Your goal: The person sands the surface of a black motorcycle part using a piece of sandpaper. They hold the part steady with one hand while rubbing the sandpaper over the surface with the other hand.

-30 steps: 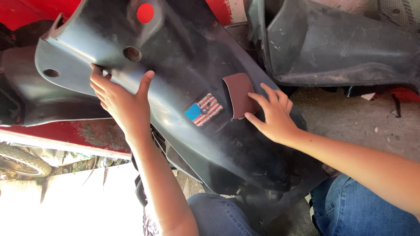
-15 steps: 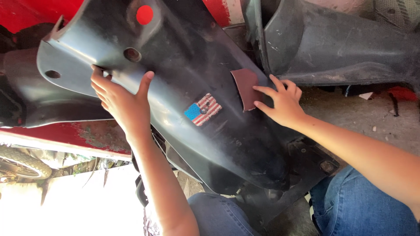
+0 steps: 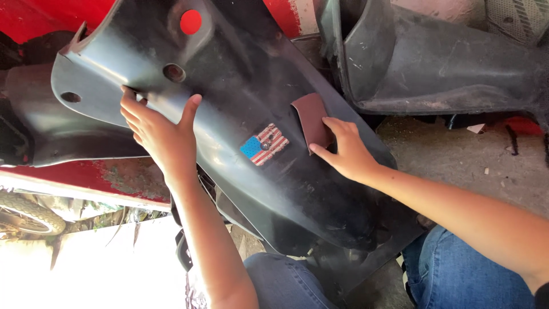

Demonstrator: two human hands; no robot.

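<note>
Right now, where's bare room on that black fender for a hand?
Free: lower fender below the flag sticker, and the upper middle between the holes and sandpaper. Crowded: left edge under left hand; right edge under right hand.

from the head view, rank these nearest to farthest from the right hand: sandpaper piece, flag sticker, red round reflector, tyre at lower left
From the right hand:
1. sandpaper piece, under its fingertips on the black fender.
2. flag sticker, just to its left.
3. red round reflector, up at the fender's top.
4. tyre, far lower left.
</note>
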